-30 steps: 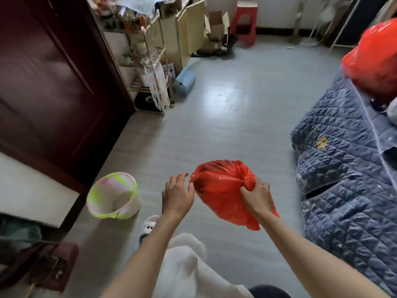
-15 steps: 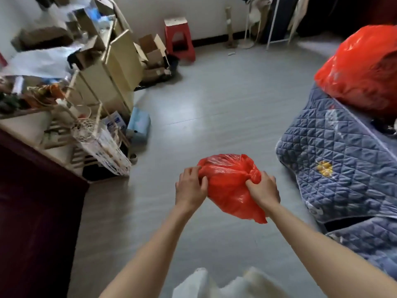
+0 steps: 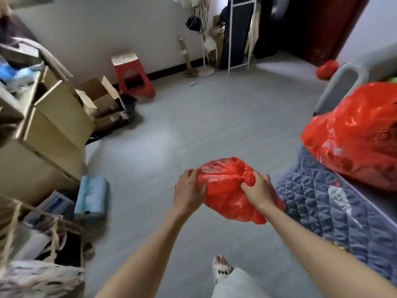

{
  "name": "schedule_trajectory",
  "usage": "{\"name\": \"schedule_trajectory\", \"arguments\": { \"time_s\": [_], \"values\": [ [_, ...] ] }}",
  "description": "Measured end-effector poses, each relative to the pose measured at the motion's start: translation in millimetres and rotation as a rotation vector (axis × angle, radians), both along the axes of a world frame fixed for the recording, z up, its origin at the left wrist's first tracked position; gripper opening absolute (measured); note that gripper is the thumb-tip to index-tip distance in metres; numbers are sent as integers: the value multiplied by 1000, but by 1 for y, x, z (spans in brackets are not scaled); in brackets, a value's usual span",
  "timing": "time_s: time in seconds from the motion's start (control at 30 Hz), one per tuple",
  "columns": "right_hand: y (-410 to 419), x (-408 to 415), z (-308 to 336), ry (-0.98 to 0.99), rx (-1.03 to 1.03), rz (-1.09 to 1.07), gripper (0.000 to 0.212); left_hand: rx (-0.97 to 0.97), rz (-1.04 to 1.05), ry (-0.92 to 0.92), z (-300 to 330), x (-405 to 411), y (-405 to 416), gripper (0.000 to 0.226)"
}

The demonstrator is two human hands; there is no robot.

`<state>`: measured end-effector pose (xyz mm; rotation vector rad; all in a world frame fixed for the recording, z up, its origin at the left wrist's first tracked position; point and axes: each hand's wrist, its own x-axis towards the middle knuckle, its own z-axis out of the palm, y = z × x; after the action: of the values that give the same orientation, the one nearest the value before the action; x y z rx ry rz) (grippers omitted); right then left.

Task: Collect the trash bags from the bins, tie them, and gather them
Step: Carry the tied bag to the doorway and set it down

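— Grey floor (image 3: 193, 130) went all the way to the white wall (image 3: 96, 35), didn't it? What did we have in our hands?

— We held a small red bag (image 3: 227, 196) up in the air, out in front of us, above the floor. Our right hand (image 3: 257, 190) squeezed the bunched top of the bag, with the fingers curled tight round it. Our left hand (image 3: 189, 190) was on the other side, its fingers bent round the bag's side and its thumb pressed on the front. The two hands were close, with only the bag between them.

— Were there more bags?

— Yes. A big red bag (image 3: 356, 136) sat on the blue quilt (image 3: 322, 207) to our right. It was not touching the small one. A little red bag (image 3: 326, 68) lay on the floor far away, near the dark red door (image 3: 322, 26).

— What was on our left?

— Brown boxes (image 3: 62, 117) stood there, some of them open. A blue pack (image 3: 92, 194) leaned by them, low down. A red stool (image 3: 131, 76) stood against the wall. Farther along we saw a white stand (image 3: 205, 59) with dark things hung on it, and a rack (image 3: 238, 33) next to that.

— And down low?

— We saw our foot in a white sandal (image 3: 221, 268) on the floor, and our two bare arms reaching out to the bag.
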<state>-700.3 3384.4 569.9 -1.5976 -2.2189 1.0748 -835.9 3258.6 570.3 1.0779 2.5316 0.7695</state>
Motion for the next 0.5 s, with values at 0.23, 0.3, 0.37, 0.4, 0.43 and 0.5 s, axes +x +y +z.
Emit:
{"name": "schedule_trajectory", "arguments": {
  "time_s": [0.23, 0.3, 0.37, 0.4, 0.43, 0.5],
  "values": [
    [160, -139, 7, 16, -40, -42, 31, 20, 36, -9, 12, -142, 152, 43],
    [208, -181, 3, 7, -36, -51, 31, 9, 37, 0, 6, -191, 201, 44],
    [257, -221, -4, 6, -21, -79, 31, 14, 12, 20, -1, -238, 255, 44],
    [273, -233, -6, 8, -25, -90, 31, 12, -4, 15, -1, -252, 274, 44],
    [298, -253, -9, 3, -17, -100, 31, 23, -28, 20, -5, -273, 302, 44],
    [348, -289, -12, 1, -13, -132, 33, 25, -78, 2, -8, -311, 356, 43]
  ]
}}
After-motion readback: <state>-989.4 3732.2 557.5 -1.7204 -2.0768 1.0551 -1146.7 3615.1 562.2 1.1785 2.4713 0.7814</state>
